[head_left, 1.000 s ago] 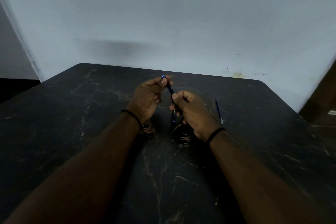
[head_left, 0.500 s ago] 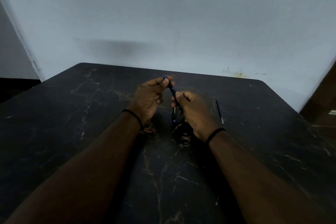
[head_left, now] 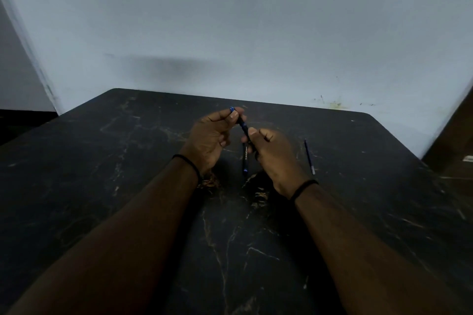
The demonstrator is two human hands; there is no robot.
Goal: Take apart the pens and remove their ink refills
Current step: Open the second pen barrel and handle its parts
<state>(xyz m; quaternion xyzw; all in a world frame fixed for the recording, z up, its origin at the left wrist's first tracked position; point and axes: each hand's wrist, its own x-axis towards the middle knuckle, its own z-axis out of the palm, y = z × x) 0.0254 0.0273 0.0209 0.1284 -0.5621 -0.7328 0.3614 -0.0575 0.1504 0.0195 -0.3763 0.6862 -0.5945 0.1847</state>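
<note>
We see the left hand (head_left: 208, 137) pinching the blue-tipped end of a dark pen (head_left: 243, 126) while the right hand (head_left: 273, 153) grips its lower part. Another pen (head_left: 245, 161) lies on the black marbled table (head_left: 102, 174) between them; a thin refill (head_left: 309, 156) lies right.

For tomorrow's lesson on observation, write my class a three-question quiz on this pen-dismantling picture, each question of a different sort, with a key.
1. True or false: both hands grip the same pen.
2. What lies on the table right of the right hand? A) a thin refill B) scissors C) a cup
3. Fill in: the table is ____ marble-patterned.

Key
1. True: left hand and right hand grip one pen.
2. A, the refill.
3. Black; see the table.
</note>
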